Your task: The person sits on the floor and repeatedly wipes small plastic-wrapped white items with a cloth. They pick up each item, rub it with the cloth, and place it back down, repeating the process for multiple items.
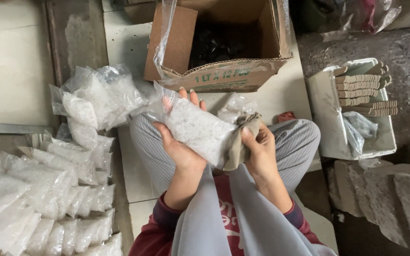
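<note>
Bag of white granules (196, 131), held above your lap: your left hand (179, 147) cradles it underneath with loosely curled fingers while your right hand (258, 147) pinches a folded tan card (240, 142) over its mouth; sealing seems underway, demanding an aligned, firmly pressed fold

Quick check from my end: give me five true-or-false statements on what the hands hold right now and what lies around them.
1. The left hand supports a clear bag of white granules. True.
2. The right hand is empty. False: it grips a tan cloth against the bag's end.
3. A pile of filled bags lies on the person's left. True.
4. The cardboard box ahead is closed. False: it is open, with a clear liner and dark contents.
5. The white tray on the right holds bottles. False: it holds stacked tan cards and small clear bags.
</note>
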